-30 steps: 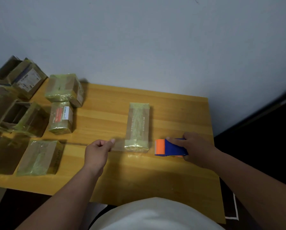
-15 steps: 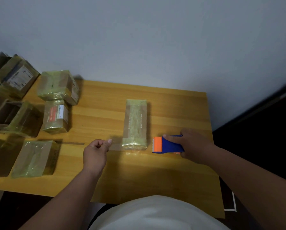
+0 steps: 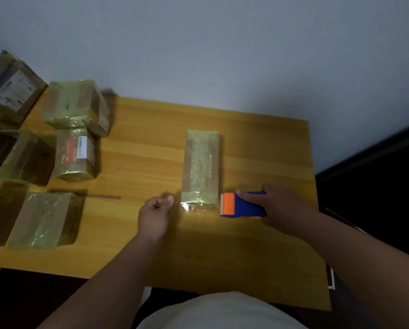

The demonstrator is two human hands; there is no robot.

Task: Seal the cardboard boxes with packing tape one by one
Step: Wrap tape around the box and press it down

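A long narrow cardboard box (image 3: 201, 167), wrapped in yellowish tape, lies in the middle of the wooden table (image 3: 258, 257) with its short end toward me. My right hand (image 3: 284, 207) grips a blue and orange tape dispenser (image 3: 236, 205) at the box's near right corner. A shiny strip of clear tape (image 3: 191, 207) runs across the box's near end. My left hand (image 3: 155, 214) sits just left of that end, fingers curled, pinching the tape's free end between thumb and forefinger.
Several taped boxes crowd the table's left side: a cube-like one (image 3: 76, 105), a labelled one (image 3: 74, 155), a flat one (image 3: 44, 219), an open one (image 3: 11, 155). A thin brown strip (image 3: 103, 197) lies on the wood. A grey wall stands behind.
My left hand has drawn a little closer to the box's near end. The dispenser stays at the box's near right corner. The view has shifted slightly.
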